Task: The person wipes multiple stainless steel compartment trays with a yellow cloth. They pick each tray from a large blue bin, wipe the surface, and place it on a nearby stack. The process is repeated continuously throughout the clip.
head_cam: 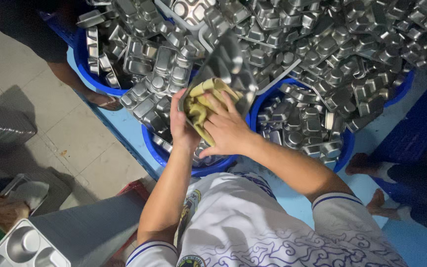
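So the top half of the frame was basically a mountain of steel trays [322, 44], all dumped upside down and spilling over three blue tubs [87, 69]. Another finished tray [23, 249] sat face up at the lower left corner. The one being worked on, the held tray [226, 62], was in the upper middle of the frame, tilted up on edge above the middle tub. The left hand [183, 126] was wrapped around its lower left edge, fingers closed on the rim. The right hand [227, 129] was spread fairly flat, pressing a yellow cloth [201, 106] against the tray face. My guess is that thing was light but stiff, thin pressed metal, likely slick if wet, with rims that could bite. The rim looked like the sane place to grab it. The cloth was soft and bunched up, no grip issue there.
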